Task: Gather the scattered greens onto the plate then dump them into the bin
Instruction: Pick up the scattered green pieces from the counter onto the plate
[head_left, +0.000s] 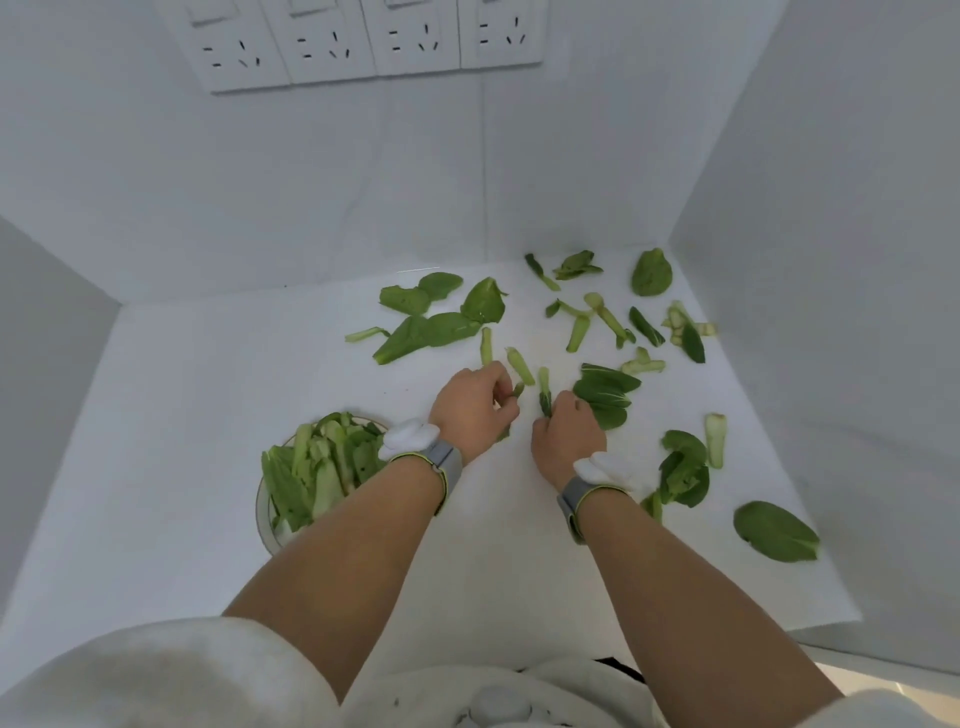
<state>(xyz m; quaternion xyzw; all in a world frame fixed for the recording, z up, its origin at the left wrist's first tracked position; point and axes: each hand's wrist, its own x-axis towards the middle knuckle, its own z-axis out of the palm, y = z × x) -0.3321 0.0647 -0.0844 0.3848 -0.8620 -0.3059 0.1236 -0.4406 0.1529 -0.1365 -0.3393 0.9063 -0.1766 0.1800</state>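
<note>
Greens (431, 332) right of the plate (266, 512) look light and limp; firm stems suit pinching. Left hand (470, 408) and right hand (566, 441) each pinch a stem piece.

Both bare forearms reach forward, hands low and close together.

The left hand (475, 408) lies knuckles up with its fingers curled inward, pinching a green stem piece (518, 388) at the fingertips. The right hand (567, 435), just beside it, is also knuckles up, fingers curled round a leafy stalk (544, 395) that sticks out past them. Each wrist wears a grey band carrying a white pod, and white sleeves are pushed up near the elbows.
</note>
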